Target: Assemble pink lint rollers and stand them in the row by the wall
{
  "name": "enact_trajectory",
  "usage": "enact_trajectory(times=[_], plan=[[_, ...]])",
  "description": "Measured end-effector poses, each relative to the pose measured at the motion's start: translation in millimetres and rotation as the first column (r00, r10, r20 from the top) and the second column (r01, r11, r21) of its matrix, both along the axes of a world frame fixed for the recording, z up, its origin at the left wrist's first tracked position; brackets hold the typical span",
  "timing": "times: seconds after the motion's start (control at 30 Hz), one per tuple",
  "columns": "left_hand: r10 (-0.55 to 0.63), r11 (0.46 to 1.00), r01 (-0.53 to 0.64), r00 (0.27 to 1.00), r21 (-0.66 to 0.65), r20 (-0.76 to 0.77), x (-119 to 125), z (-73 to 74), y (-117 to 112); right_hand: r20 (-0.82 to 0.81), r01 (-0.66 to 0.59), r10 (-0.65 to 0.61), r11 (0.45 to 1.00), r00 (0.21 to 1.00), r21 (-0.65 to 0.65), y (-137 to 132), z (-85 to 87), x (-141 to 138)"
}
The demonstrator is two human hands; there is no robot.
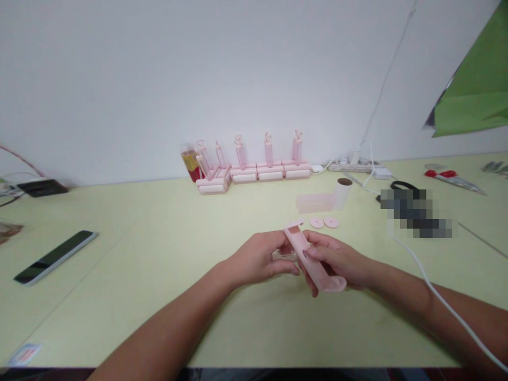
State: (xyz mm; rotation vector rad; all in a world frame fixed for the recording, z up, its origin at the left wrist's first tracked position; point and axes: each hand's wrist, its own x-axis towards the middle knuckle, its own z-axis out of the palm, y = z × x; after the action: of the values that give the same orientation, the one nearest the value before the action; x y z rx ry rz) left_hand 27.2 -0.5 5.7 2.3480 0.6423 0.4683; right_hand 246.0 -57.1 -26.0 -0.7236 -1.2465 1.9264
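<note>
Pink trough-like piece is held tilted above the table, in front of the white tube and a little to its left, its rounded end pointing toward the person. The right hand grips it, thumb pressed on the near side; the other fingers curl beneath, partly covered by the piece. The left hand is bent around a clear part, also to the left of the tube and nearer the person. Its fingertips are largely hidden behind the pink piece, so I cannot tell how tightly they close, nor whether the clear part is separate or joined to the pink one.

Two pink discs lie just in front of the tube, and a pale pink block sits beside it on the left, its edges washed out. Behind the tube and left, pink holders stand along the wall, their thin tops too small to make out. Right of the tube, a pixelated patch masks some dark object.
</note>
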Motion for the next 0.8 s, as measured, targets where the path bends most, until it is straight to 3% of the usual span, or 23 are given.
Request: enact_trajectory(times=[0.2,0.5,0.63,0.8], plan=[[-0.034,0.999,0.034,0.999,-0.012,0.004,2.4,1.1,-1.5,-0.024,-0.030,0.030,0.999,0.999,-0.035,0.0,-2.6,3.0],[-0.109,0.994,0.109,0.994,0.006,0.015,1.7,3.4,-1.4,-0.005,0.092,-0.092,0.994,0.996,0.062,-0.8,-1.0,-1.7],[-0.075,0.993,0.074,0.997,0.094,0.010,2.6,5.7,-3.6,0.015,0.143,-0.145,0.985,0.989,0.101,-4.7,3.1,-3.7],[-0.019,0.991,0.024,0.999,0.130,-0.037,4.2,5.3,-6.6,-0.007,0.209,-0.209,0.977,0.978,0.052,-9.3,6.2,-4.2]])
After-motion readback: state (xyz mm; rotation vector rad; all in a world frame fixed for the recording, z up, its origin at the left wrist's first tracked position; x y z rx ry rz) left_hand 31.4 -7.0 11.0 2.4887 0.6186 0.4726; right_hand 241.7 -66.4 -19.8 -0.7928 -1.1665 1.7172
